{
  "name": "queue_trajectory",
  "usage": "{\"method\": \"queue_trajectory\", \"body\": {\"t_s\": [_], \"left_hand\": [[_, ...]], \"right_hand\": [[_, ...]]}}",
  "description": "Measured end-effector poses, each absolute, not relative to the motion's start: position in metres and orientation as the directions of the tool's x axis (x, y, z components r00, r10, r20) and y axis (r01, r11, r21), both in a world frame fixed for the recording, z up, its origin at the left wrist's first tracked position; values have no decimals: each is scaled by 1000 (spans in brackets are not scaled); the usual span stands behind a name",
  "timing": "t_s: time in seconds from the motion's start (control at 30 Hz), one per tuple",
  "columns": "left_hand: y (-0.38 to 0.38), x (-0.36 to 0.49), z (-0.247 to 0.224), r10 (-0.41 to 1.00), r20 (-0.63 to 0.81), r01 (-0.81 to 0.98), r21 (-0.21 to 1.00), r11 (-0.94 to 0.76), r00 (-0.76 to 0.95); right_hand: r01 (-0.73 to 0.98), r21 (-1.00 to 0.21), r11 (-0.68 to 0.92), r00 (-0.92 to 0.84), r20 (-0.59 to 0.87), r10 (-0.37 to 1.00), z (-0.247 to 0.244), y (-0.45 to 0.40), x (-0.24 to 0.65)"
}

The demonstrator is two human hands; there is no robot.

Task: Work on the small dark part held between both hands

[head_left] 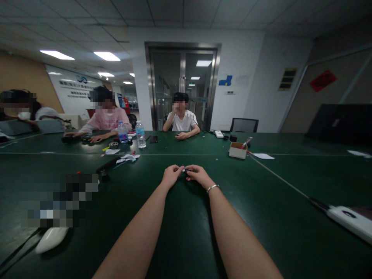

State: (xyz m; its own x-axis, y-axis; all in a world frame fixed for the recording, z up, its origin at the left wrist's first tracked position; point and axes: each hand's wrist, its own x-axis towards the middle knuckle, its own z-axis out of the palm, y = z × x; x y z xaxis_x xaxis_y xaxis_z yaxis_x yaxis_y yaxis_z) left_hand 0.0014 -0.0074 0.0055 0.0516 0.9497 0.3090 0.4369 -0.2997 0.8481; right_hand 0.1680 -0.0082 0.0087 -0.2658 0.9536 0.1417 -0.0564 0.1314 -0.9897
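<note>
One left hand (171,175) and one right hand (200,175) pinch a small dark object (185,171) between their fingertips over the desk (186,224), well apart from its far edge.

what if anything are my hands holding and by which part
A small dark and shiny object, pinched between the left hand and the right hand, seemingly one end each; it is too small to tell exactly which parts.
</note>
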Motion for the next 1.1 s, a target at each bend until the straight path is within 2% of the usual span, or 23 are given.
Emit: {"method": "queue_trajectory", "body": {"t_s": [0.47, 0.83, 0.93, 1.1], "left_hand": [[-16, 2, 13, 942, 333, 636, 719, -281, 40], [-24, 2, 22, 969, 244, 744, 639, -195, 45], [-19, -1, 18, 958, 283, 690, 688, -227, 33], [-10, -4, 9, 857, 501, 367, 779, -509, 123]], "right_hand": [[2, -990, 142, -334, 133, 933, 13, -13, 170], [44, -986, 160, -363, 133, 922, 14, -12, 167], [10, -992, 124, -317, 114, 942, 11, -8, 167], [-108, -990, 95, -224, 117, 968, 7, -6, 169]]}}
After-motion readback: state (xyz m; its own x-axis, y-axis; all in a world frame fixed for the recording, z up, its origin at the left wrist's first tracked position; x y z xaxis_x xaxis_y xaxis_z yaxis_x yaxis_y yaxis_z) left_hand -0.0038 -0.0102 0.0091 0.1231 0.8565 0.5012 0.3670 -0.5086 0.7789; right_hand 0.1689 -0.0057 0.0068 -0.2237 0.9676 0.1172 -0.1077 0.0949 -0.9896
